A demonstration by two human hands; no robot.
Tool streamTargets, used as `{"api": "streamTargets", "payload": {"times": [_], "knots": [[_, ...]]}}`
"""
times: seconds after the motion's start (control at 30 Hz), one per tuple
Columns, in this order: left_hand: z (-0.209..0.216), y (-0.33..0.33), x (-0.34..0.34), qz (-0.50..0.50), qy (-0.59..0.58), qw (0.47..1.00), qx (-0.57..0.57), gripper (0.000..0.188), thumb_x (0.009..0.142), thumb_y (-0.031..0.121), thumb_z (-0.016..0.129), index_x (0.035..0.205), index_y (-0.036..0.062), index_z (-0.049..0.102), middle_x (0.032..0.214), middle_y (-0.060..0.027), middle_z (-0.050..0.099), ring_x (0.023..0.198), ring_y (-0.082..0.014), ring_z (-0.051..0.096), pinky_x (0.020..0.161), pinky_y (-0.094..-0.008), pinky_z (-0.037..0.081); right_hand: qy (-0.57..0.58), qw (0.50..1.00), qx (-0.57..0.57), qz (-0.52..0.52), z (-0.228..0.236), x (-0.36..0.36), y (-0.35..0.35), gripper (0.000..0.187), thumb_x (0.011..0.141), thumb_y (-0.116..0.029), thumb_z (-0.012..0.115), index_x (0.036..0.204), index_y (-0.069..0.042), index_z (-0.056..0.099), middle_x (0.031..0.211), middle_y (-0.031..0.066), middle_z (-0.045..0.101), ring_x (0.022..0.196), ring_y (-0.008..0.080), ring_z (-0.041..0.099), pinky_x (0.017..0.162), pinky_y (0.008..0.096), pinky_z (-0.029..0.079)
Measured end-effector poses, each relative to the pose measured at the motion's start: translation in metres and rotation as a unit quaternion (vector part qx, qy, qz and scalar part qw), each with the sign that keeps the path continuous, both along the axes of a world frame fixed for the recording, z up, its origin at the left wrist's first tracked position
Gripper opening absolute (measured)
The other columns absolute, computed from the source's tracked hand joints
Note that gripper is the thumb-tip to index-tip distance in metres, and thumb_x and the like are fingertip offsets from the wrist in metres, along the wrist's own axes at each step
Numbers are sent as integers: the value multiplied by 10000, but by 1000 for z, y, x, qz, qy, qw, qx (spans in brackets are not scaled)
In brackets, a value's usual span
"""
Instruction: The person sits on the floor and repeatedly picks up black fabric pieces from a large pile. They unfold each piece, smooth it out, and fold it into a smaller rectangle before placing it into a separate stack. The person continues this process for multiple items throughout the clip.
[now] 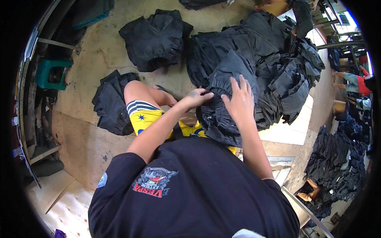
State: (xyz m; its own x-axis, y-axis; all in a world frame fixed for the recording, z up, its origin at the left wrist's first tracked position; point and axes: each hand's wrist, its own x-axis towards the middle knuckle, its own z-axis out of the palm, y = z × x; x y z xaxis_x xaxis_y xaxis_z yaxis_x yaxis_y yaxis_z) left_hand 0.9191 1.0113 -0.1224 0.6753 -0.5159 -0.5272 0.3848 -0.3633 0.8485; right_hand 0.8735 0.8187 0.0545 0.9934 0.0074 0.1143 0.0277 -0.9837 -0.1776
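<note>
Head view: black gathered-waist fabric garment (220, 85) lies at the near edge of the large black garment pile (274, 71) on the tan floor (75, 127). Left hand (195, 98) touches the garment's left edge, finger clamping cannot be told; right hand (241, 102) rests atop, fingers apart.

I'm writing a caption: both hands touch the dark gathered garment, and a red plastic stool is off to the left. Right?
Not quite: the head view shows the plastic stool is green. The left hand and right hand do touch the dark gathered garment.
</note>
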Motion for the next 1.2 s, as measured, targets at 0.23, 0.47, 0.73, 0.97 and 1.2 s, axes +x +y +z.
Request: {"api": "streamTargets", "payload": {"times": [0.23, 0.47, 0.73, 0.97, 1.2], "knots": [[68, -37, 2, 13, -148, 974, 169, 904, 984, 659, 642, 1494, -83, 561, 1460, -363, 602, 1356, -479, 611, 1166, -458, 461, 102, 988, 54, -102, -19, 31, -48, 302, 966, -321, 757, 1122, -64, 784, 1047, 197, 781, 995, 408, 740, 878, 467, 582], [153, -44, 2, 182, -224, 952, -101, 810, 986, 306, 751, 1653, 28, 386, 1511, -294, 558, 1249, -342, 670, 1067, -424, 526, 141, 868, 463, -115, 52, 14, -91, 227, 1073, -188, 698, 997, 19, 755, 828, -29, 705, 763, 41, 595, 699, 252, 469], [204, -32, 13, 174, -162, 944, -229, 626, 1007, 26, 648, 1606, 36, 464, 1254, -107, 648, 1017, -85, 624, 899, -249, 537, 85, 798, 585, -117, 89, 9, -90, 211, 1097, -171, 669, 1048, 15, 755, 897, -30, 727, 798, 42, 618, 749, 229, 485], [228, -30, 15, 179, -200, 938, -220, 479, 1031, 84, 620, 1503, 16, 581, 963, 14, 636, 821, -25, 502, 701, -205, 420, 35, 862, 501, -72, 100, 17, -72, 304, 1114, -252, 659, 1048, 29, 753, 833, -88, 607, 739, 13, 450, 648, 238, 365], [236, -23, 18, 174, -194, 937, -234, 396, 1034, 87, 615, 1422, 23, 660, 877, 67, 579, 761, -7, 441, 653, -198, 356, 185, 847, 498, -32, 124, 17, -66, 302, 1061, -280, 747, 993, 14, 767, 794, -100, 617, 717, 12, 495, 646, 229, 402]]}}
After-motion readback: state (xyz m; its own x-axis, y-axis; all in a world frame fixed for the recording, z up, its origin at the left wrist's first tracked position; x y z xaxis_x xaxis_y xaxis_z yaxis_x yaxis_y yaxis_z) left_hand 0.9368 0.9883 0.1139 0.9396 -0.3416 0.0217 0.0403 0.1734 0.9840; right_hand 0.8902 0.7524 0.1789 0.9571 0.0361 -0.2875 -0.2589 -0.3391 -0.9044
